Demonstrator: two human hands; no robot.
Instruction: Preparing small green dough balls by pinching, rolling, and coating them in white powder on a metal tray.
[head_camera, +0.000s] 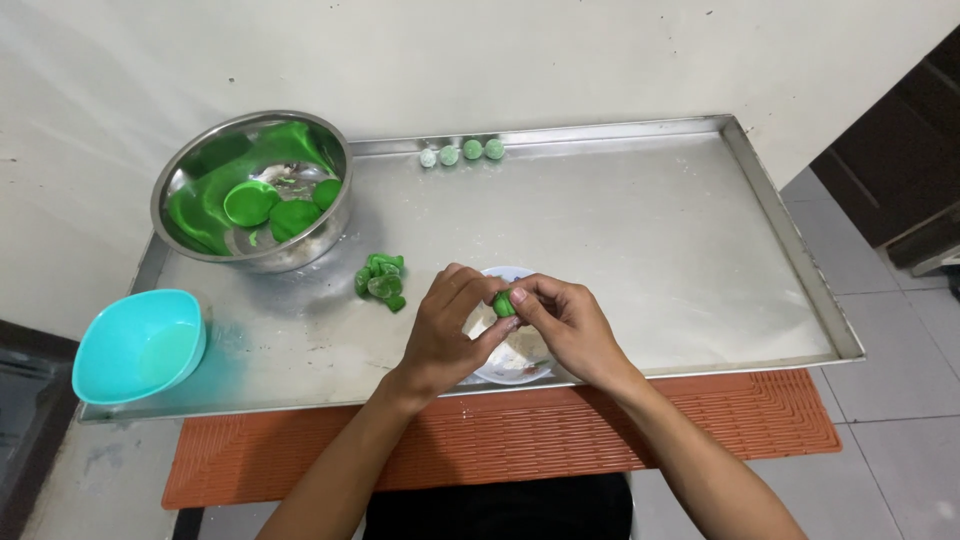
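Both hands meet over a small white plate that sits at the near edge of a large metal tray. The left hand and the right hand together pinch one small green dough piece between their fingertips, holding it just above the plate's far rim; the left thumb and forefinger close on it from one side, the right thumb and forefinger from the other, with the remaining fingers curled loosely. The plate shows a pale, floury surface between the two palms. Just left of the plate, on the bare tray, lies a small heap of green dough bits. Farther left of the plate and toward the wall stands a steel mixing bowl holding a smeared mass of green dough and a few rounded lumps. At the tray's left near corner, well apart from the plate, rests a turquoise bowl with some pale liquid in it. Beyond the plate, against the tray's far rim, four dusted green balls sit in a short row, touching one another. An orange ribbed mat lies under the tray's near edge.
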